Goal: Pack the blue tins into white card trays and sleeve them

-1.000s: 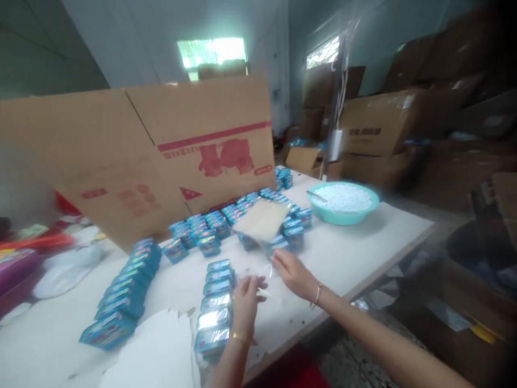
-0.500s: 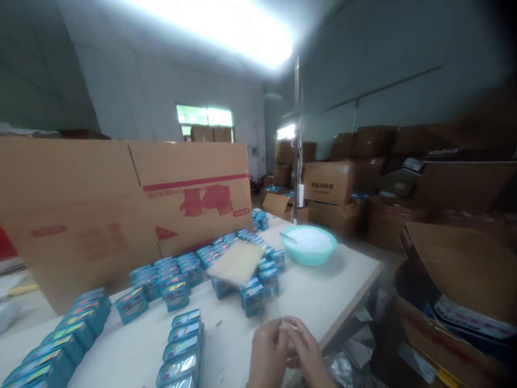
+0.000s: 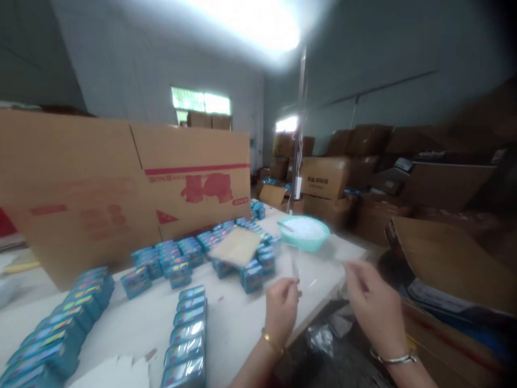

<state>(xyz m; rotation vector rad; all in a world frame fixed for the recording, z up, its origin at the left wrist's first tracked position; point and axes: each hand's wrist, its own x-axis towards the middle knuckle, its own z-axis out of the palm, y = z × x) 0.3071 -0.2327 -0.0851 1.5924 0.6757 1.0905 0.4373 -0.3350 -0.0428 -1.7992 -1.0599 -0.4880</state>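
Observation:
My left hand [image 3: 281, 304] is closed in a pinch above the right edge of the table, a gold bracelet on its wrist. To its right, my right hand [image 3: 374, 304], with a silver bangle, also pinches with thumb and forefinger. Something thin and see-through, like clear plastic film [image 3: 313, 280], seems to stretch between the two hands; it is blurred and its outline is faint. Left of my hands runs a row of blue boxes in shiny wrap [image 3: 188, 337]. Beyond my left hand more blue boxes [image 3: 252, 276] stand under a flat cream-coloured board [image 3: 237, 247].
A turquoise basin [image 3: 305, 241] of white material, with a utensil in it, stands near the far right corner. A large carton [image 3: 194, 183] walls the back of the table [image 3: 226, 323]. Another blue row [image 3: 60, 334] lies left. An open carton [image 3: 452, 258] stands right, beside a pole [image 3: 298, 161].
My hands were together and have moved apart, the right one going far to the right. A faint clear film now shows between them. The view has tilted down slightly.

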